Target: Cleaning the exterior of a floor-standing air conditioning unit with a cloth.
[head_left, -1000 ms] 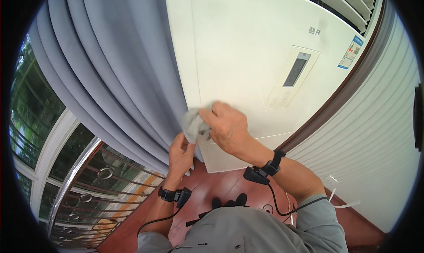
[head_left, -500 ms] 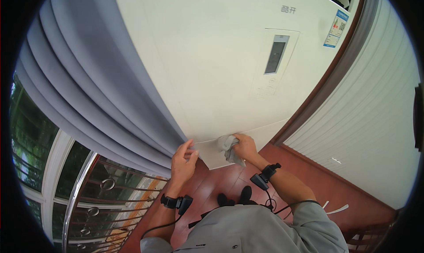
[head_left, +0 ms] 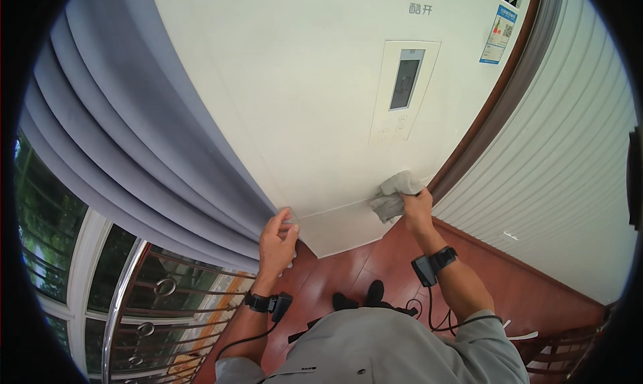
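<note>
A tall white floor-standing air conditioner fills the middle, with a dark display panel on its front. My right hand grips a grey cloth, which lies against the lower front near the right edge, across the seam above the base panel. At the lower left corner of the cabinet is my left hand, fingers apart and holding nothing. Its fingertips are by the cabinet's edge, beside the grey-blue curtain; whether they touch it I cannot tell.
To the left, a metal railing runs in front of windows. A white ribbed panel stands on the right, behind a brown trim strip. My feet are on reddish-brown floor tiles. Cables hang from the bands on both wrists.
My right hand has moved the cloth rightward and slightly up along the cabinet's lower front. My left hand stays almost in place.
</note>
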The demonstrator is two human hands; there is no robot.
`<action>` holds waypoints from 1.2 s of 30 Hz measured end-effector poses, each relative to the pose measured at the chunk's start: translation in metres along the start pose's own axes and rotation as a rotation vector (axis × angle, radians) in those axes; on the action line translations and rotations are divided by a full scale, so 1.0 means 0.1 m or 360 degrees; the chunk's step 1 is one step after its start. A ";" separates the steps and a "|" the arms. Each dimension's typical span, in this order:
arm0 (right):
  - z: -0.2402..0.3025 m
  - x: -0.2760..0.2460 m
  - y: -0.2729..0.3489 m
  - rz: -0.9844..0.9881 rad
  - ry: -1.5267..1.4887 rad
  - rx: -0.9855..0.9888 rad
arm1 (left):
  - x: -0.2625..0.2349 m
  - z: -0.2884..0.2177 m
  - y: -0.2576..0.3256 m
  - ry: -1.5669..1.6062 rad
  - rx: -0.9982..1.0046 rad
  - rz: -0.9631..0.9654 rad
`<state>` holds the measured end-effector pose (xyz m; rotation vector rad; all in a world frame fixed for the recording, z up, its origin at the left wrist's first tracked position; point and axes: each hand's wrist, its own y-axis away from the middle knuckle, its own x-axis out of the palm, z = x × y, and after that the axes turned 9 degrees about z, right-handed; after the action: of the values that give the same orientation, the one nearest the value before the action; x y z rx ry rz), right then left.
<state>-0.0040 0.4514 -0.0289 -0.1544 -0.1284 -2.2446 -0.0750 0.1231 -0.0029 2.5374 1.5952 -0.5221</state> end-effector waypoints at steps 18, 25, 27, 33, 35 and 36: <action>1.75 1.87 0.74 0.0935 0.0151 -0.0586 | 0.07 0.24 0.34 0.0079 -0.0003 -0.0014; 1.42 2.18 0.68 0.0969 0.0860 -0.1636 | 0.09 0.36 0.33 0.0152 -0.0100 0.0061; 1.27 2.15 0.68 0.1035 0.0988 -0.1465 | 0.07 0.35 0.34 0.0156 -0.0277 0.0123; 0.62 1.69 0.56 0.1089 0.1218 -0.1140 | 0.21 0.50 0.44 0.0235 -0.0236 0.0130; 0.42 1.48 0.51 0.1098 0.1223 -0.1037 | 0.22 0.56 0.46 0.0225 -0.0252 0.0141; 0.32 1.36 0.49 0.1023 0.1167 -0.0883 | 0.25 0.59 0.47 0.0205 -0.0257 0.0134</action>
<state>-0.0486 0.3216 0.0262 0.3004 0.8241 -1.5188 -0.0373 0.1079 -0.0710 2.5481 1.4938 -0.2159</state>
